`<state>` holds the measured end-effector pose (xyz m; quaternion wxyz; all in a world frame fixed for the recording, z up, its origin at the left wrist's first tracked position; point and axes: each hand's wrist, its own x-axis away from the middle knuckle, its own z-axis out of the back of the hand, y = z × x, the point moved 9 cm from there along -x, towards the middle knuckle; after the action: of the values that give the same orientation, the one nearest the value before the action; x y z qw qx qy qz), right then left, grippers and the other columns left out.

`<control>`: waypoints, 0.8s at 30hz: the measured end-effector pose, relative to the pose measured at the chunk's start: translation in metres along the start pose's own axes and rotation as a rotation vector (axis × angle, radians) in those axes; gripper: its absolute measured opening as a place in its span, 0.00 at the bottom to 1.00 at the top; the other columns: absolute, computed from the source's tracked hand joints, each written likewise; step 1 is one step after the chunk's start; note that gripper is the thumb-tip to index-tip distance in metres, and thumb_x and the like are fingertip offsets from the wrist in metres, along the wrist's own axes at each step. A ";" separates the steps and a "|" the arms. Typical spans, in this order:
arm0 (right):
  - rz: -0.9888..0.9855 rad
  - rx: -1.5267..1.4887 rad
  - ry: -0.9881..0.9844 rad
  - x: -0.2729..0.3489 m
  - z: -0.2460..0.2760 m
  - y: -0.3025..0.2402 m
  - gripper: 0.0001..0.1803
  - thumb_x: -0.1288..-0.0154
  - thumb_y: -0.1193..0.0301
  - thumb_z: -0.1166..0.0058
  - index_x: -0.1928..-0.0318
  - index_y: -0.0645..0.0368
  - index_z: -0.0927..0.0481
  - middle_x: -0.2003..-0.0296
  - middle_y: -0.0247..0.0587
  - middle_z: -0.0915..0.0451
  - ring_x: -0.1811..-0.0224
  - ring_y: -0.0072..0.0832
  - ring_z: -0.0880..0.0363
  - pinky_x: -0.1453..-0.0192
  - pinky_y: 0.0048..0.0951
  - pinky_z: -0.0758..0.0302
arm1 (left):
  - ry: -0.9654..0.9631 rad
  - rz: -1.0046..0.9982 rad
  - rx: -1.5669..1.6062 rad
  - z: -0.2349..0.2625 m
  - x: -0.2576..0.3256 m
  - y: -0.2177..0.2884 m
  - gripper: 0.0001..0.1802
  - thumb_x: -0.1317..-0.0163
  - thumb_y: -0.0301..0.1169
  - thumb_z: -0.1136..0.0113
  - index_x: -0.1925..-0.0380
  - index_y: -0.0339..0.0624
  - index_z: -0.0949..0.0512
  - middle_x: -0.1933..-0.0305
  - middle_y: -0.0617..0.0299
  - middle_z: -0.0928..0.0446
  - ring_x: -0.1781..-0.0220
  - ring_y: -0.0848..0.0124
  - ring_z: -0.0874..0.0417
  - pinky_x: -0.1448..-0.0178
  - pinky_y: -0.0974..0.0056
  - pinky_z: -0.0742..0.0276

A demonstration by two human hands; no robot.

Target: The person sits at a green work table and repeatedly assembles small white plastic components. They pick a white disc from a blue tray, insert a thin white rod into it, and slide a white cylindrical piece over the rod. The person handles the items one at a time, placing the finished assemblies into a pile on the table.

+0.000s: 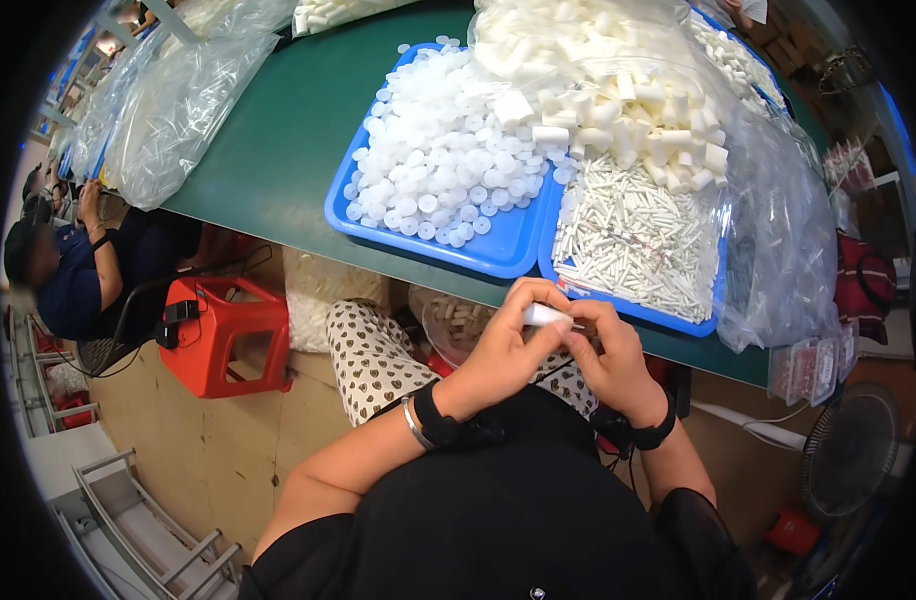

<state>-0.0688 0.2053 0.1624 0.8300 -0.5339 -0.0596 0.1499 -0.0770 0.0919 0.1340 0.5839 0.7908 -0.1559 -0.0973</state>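
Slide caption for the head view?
Left hand gripping a white cylinder, right hand alongside, before blue plastic trays of translucent discs and thin white rods.

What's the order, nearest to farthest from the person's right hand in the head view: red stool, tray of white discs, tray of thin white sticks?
1. Tray of thin white sticks: just ahead of the right hand.
2. Tray of white discs: ahead and to the left.
3. Red stool: off to the left, on the floor.
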 end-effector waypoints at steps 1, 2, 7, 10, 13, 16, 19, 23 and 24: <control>0.027 0.029 -0.020 -0.002 0.000 -0.006 0.11 0.33 0.78 0.46 0.52 0.65 0.27 0.63 0.48 0.20 0.65 0.34 0.17 0.61 0.29 0.23 | -0.052 -0.002 0.064 -0.003 0.001 -0.004 0.16 0.30 0.26 0.48 0.44 0.39 0.32 0.40 0.62 0.34 0.40 0.76 0.32 0.35 0.66 0.32; 0.053 0.057 -0.040 -0.005 0.000 -0.013 0.11 0.33 0.79 0.46 0.52 0.64 0.27 0.63 0.49 0.20 0.65 0.35 0.17 0.61 0.30 0.24 | -0.069 0.012 0.103 -0.006 0.002 -0.005 0.19 0.31 0.25 0.48 0.41 0.38 0.34 0.37 0.61 0.36 0.36 0.74 0.34 0.32 0.65 0.35; 0.189 0.017 0.025 -0.004 -0.010 -0.020 0.10 0.35 0.81 0.47 0.53 0.63 0.28 0.64 0.48 0.20 0.64 0.41 0.18 0.63 0.33 0.24 | -0.144 0.092 0.348 -0.016 0.001 0.001 0.29 0.34 0.23 0.48 0.32 0.38 0.38 0.23 0.57 0.46 0.25 0.66 0.40 0.25 0.60 0.43; 0.141 -0.014 0.050 -0.006 -0.012 -0.015 0.11 0.34 0.80 0.46 0.52 0.63 0.29 0.63 0.49 0.20 0.63 0.43 0.18 0.61 0.33 0.24 | -0.121 0.121 0.411 -0.012 -0.001 -0.005 0.27 0.31 0.27 0.51 0.32 0.37 0.38 0.24 0.56 0.45 0.26 0.64 0.38 0.25 0.59 0.42; 0.087 0.051 0.061 -0.011 -0.017 -0.011 0.13 0.35 0.79 0.44 0.52 0.63 0.29 0.64 0.48 0.21 0.62 0.45 0.19 0.60 0.35 0.24 | -0.108 0.219 0.615 -0.008 -0.005 -0.015 0.27 0.27 0.34 0.58 0.30 0.37 0.40 0.25 0.56 0.43 0.27 0.64 0.37 0.26 0.58 0.40; 0.266 0.219 0.122 -0.017 -0.014 -0.029 0.15 0.36 0.77 0.43 0.51 0.62 0.29 0.64 0.48 0.21 0.62 0.48 0.20 0.60 0.38 0.24 | -0.105 0.282 0.705 -0.008 -0.006 -0.019 0.30 0.24 0.42 0.65 0.29 0.36 0.43 0.27 0.56 0.39 0.28 0.65 0.36 0.26 0.58 0.40; 0.343 0.351 0.105 -0.016 -0.010 -0.032 0.16 0.38 0.76 0.41 0.51 0.62 0.28 0.66 0.47 0.22 0.64 0.47 0.21 0.62 0.40 0.24 | -0.111 0.308 0.769 -0.006 -0.006 -0.019 0.30 0.25 0.42 0.63 0.29 0.35 0.43 0.27 0.57 0.39 0.27 0.66 0.37 0.25 0.59 0.42; 0.356 0.388 0.095 -0.016 -0.011 -0.033 0.13 0.39 0.75 0.40 0.55 0.63 0.25 0.69 0.46 0.22 0.68 0.44 0.21 0.66 0.38 0.25 | -0.109 0.324 0.848 -0.012 -0.001 -0.019 0.30 0.26 0.40 0.59 0.29 0.36 0.43 0.26 0.57 0.42 0.26 0.64 0.38 0.23 0.58 0.45; 0.371 0.399 0.094 -0.016 -0.013 -0.035 0.12 0.40 0.75 0.40 0.55 0.63 0.25 0.69 0.45 0.22 0.69 0.44 0.21 0.67 0.38 0.26 | -0.093 0.320 0.878 -0.013 0.000 -0.018 0.30 0.26 0.39 0.58 0.29 0.36 0.43 0.25 0.57 0.42 0.26 0.64 0.39 0.23 0.58 0.45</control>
<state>-0.0740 0.1758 0.1894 0.8790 -0.3680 0.1085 0.2832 -0.0701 0.1085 0.1205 0.1942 0.9237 -0.3284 0.0338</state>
